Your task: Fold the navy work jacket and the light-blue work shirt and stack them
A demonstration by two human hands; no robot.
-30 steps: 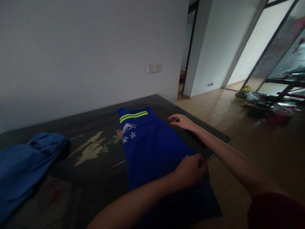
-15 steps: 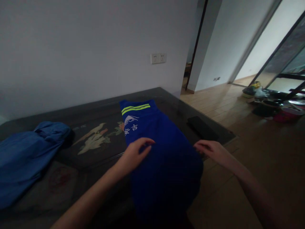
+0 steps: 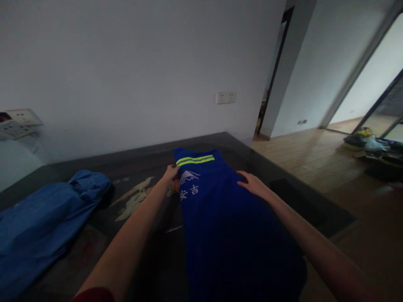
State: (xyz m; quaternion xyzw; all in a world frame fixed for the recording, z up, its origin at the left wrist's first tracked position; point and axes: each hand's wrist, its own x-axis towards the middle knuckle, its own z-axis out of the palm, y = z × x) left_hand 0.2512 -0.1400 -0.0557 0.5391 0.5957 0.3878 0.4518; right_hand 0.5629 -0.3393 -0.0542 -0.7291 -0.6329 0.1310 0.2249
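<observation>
A folded blue garment (image 3: 220,218) with two yellow-green stripes and white characters lies lengthwise on a dark glass-topped table (image 3: 141,155). My left hand (image 3: 171,175) is at the garment's left edge near the white print, its fingers curled onto the cloth edge. My right hand (image 3: 252,183) rests on the garment's right edge, fingers lying flat on the fabric. Both arms reach forward along the cloth's two sides.
A second, crumpled blue garment (image 3: 44,218) lies at the table's left. A dark flat object (image 3: 283,186) sits near the table's right edge. The wall has sockets (image 3: 226,97). Wooden floor and a doorway lie to the right, with clutter (image 3: 371,144) farther off.
Both hands have moved from the garment's near part up toward its far end by the stripes and print. The view has shifted left and nearer.
</observation>
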